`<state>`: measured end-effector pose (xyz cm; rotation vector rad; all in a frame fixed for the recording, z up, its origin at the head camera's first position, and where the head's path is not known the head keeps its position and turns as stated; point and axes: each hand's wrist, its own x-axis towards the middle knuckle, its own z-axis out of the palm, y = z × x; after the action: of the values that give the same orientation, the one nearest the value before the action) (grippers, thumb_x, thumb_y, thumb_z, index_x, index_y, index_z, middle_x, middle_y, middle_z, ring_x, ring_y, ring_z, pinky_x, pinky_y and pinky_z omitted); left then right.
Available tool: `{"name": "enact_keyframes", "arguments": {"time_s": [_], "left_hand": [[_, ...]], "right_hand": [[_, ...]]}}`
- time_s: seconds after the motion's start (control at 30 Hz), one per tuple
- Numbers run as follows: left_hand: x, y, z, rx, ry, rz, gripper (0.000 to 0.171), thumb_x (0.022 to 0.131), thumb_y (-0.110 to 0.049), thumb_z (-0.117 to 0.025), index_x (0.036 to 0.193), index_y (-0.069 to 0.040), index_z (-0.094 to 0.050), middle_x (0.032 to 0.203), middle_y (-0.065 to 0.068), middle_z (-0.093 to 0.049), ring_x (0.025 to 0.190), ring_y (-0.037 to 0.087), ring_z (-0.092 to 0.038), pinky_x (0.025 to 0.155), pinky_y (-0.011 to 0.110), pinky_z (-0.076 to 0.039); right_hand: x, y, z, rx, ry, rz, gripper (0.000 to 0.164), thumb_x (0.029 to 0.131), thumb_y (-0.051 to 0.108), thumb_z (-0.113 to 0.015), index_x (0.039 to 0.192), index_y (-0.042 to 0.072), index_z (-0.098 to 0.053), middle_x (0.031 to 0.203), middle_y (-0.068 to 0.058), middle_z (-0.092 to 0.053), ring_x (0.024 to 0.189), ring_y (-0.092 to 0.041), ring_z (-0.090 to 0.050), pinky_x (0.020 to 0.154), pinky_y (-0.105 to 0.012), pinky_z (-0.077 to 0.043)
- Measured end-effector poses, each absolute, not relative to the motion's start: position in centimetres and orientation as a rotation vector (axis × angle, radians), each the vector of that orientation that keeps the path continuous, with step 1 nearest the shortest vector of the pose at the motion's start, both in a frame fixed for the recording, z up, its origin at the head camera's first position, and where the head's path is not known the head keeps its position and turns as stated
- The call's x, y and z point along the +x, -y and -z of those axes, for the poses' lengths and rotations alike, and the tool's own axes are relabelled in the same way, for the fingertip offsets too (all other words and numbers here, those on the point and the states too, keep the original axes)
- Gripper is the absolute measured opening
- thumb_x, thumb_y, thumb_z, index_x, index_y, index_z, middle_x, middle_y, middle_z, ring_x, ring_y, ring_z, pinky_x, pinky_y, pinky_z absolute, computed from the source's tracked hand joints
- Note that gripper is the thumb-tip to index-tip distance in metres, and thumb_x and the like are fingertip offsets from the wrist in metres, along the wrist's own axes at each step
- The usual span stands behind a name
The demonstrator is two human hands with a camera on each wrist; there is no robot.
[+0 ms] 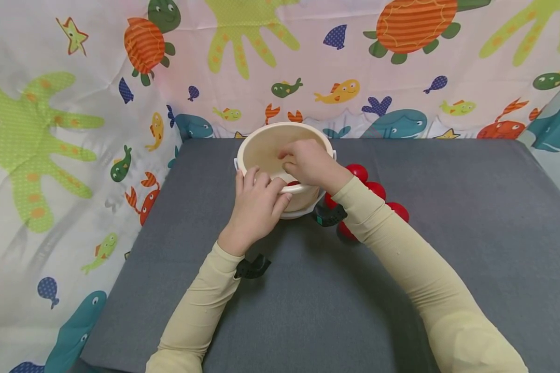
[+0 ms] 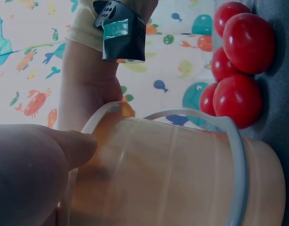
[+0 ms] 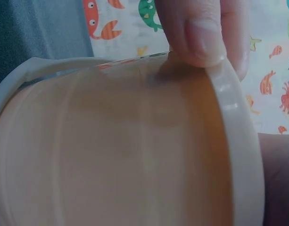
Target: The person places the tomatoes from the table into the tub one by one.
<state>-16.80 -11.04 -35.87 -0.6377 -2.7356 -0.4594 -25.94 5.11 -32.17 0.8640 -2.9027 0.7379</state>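
A cream bucket with a pale handle stands upright at the back middle of the table. My left hand grips its near-left rim, the thumb along the outside and the fingertips over the edge. My right hand reaches over the right rim into the bucket's mouth, fingers loosely bent, with nothing visible between them. Something red shows inside the bucket, mostly hidden by the near rim. Beside the bucket, under my right forearm, lie several glossy red tomatoes.
A dark grey cloth covers the table. Behind it and at the left hangs a white curtain printed with sea animals. A black wrist camera on the right arm sits close to the bucket's side and the tomatoes.
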Motion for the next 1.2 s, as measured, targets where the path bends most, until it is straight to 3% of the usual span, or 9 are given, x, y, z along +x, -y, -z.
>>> {"name": "enact_keyframes", "arguments": {"time_s": [0.23, 0.4, 0.6, 0.9, 1.2], "left_hand": [[-16.8, 11.0, 35.9, -0.638, 2.725, 0.468, 0.024, 0.103, -0.031, -0.058, 0.114, -0.011, -0.065, 0.107, 0.017, -0.061, 0.138, 0.044, -0.04, 0.117, 0.076, -0.015], [-16.8, 11.1, 35.9, -0.631, 2.706, 0.472, 0.023, 0.102, -0.031, -0.059, 0.112, -0.011, -0.066, 0.105, 0.017, -0.061, 0.136, 0.044, -0.041, 0.117, 0.076, -0.016], [-16.8, 11.0, 36.0, -0.639, 2.698, 0.492, 0.023, 0.101, -0.03, -0.06, 0.112, -0.011, -0.067, 0.104, 0.016, -0.061, 0.136, 0.045, -0.041, 0.117, 0.076, -0.015], [-16.8, 10.8, 36.0, -0.642, 2.696, 0.519, 0.023, 0.102, -0.031, -0.06, 0.112, -0.011, -0.067, 0.103, 0.016, -0.06, 0.135, 0.044, -0.041, 0.117, 0.075, -0.013], [-16.8, 10.8, 36.1, -0.64, 2.685, 0.522, 0.023, 0.102, -0.031, -0.06, 0.11, -0.011, -0.067, 0.103, 0.016, -0.06, 0.134, 0.043, -0.042, 0.117, 0.076, -0.014]], "right_hand": [[-25.8, -6.3, 31.8, 0.857, 2.796, -0.937, 0.032, 0.095, 0.013, -0.063, 0.124, 0.003, -0.07, 0.126, -0.016, -0.071, 0.111, -0.036, -0.068, 0.1, -0.049, -0.054], [-25.3, -7.7, 31.3, 0.835, 2.713, -0.999, 0.034, 0.095, 0.013, -0.064, 0.127, 0.003, -0.068, 0.131, -0.018, -0.068, 0.115, -0.04, -0.067, 0.096, -0.051, -0.057], [-24.6, -10.6, 31.1, 0.735, 2.646, -1.067, 0.039, 0.095, 0.014, -0.066, 0.133, 0.002, -0.065, 0.137, -0.019, -0.064, 0.122, -0.035, -0.062, 0.089, -0.051, -0.06], [-23.2, -17.7, 31.4, 0.388, 2.735, -1.128, 0.046, 0.1, 0.026, -0.061, 0.142, 0.01, -0.057, 0.144, -0.017, -0.059, 0.128, -0.038, -0.058, 0.101, -0.06, -0.052], [-21.3, -23.5, 34.2, 0.15, 2.769, -1.163, 0.048, 0.102, 0.035, -0.058, 0.142, 0.009, -0.056, 0.142, -0.025, -0.058, 0.127, -0.044, -0.058, 0.099, -0.063, -0.05]]}}
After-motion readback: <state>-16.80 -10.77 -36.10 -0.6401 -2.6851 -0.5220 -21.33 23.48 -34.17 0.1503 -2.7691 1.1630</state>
